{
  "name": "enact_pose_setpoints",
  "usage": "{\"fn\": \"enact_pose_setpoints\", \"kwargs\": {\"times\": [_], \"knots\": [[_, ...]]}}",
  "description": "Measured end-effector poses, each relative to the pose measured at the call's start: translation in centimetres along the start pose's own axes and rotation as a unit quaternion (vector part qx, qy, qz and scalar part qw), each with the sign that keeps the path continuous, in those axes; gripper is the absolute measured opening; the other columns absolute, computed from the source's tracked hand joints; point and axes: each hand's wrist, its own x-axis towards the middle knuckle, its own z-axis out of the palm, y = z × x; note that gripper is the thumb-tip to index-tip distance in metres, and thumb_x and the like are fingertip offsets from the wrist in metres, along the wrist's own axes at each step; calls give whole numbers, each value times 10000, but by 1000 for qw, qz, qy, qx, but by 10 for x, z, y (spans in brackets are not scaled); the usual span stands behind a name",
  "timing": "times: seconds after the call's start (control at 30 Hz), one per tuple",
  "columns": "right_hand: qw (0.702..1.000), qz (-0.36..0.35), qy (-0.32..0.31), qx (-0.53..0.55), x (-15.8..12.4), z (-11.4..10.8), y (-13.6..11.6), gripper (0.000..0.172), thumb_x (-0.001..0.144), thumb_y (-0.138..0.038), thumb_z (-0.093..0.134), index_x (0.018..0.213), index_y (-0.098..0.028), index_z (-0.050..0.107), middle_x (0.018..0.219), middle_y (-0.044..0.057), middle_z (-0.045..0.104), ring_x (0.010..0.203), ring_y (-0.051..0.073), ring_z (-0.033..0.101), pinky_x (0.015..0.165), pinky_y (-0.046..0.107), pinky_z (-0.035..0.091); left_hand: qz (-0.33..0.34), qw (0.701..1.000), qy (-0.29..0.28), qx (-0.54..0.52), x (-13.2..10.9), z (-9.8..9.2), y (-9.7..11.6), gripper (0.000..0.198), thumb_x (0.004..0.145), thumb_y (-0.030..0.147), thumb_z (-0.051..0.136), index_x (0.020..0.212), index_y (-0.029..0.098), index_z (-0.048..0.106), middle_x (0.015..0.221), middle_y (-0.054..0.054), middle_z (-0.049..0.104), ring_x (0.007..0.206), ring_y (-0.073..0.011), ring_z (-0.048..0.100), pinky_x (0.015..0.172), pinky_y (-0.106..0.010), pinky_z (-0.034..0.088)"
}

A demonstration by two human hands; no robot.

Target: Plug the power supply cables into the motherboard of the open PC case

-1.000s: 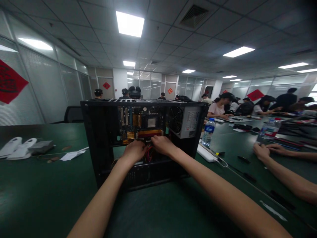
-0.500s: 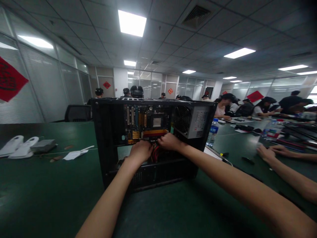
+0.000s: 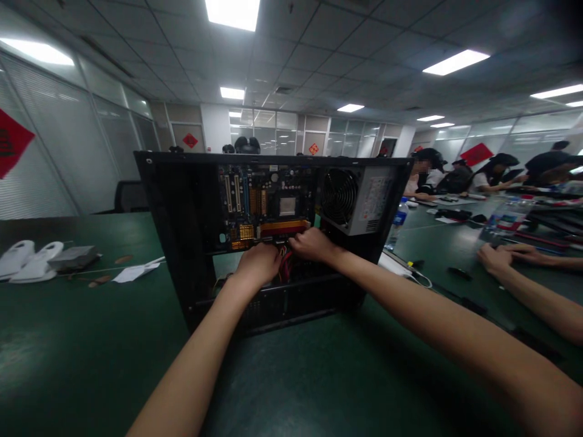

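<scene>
An opened black computer case (image 3: 157, 206) stands on the table in front of me. Inside it are a motherboard (image 3: 300, 182) with gold heatsinks and a power supply (image 3: 364, 203) with a round fan. Both hands reach in at the board's lower edge, below the red and yellow memory slots (image 3: 285, 228). My left hand (image 3: 260, 265) is closed, fingers curled by the cable bundle (image 3: 285, 267). Beside it my right hand (image 3: 313, 244) is closed too, fingertips at the top of the red and black wires. Whatever the fingertips grip is hidden.
On the green table (image 3: 91, 340) lie white slippers (image 3: 40, 262), a grey box (image 3: 73, 258) and a paper (image 3: 134, 271) to the left. A water bottle (image 3: 398, 223) stands behind the case's right side. Another person's hands (image 3: 496, 260) rest at the right.
The view has tilted down and come nearer, so the case looks larger and higher. Both hands keep their place by the wires, with little visible movement.
</scene>
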Motion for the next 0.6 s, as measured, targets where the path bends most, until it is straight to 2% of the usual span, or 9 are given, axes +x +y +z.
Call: {"fn": "enact_pose_setpoints", "kwargs": {"times": [0.13, 0.47, 0.6], "knots": [[1000, 13, 7, 23, -1, -4, 0, 336, 969, -152, 375, 1049, -86, 695, 921, 218, 739, 843, 288, 709, 686, 338, 429, 0, 1000, 0, 2, 1, -1, 0, 351, 973, 339, 421, 912, 178, 727, 996, -151, 738, 953, -296, 701, 787, -359, 509], [997, 43, 18, 66, -2, -11, 6, 309, 951, -241, 488, 983, -81, 750, 953, 228, 737, 924, 318, 711, 742, 368, 489, -6, 1000, -23, -14, -1, -10, 6, 322, 975, 324, 431, 956, 200, 727, 1008, -113, 748, 968, -247, 694, 794, -309, 481], [992, 63, 12, 104, -12, -19, 4, 287, 933, -281, 538, 994, -102, 755, 981, 206, 737, 933, 309, 710, 740, 341, 495, -12, 1000, 2, -25, -2, -11, 6, 286, 984, 373, 434, 1019, 203, 661, 1021, -108, 737, 984, -256, 686, 781, -317, 475]]}}
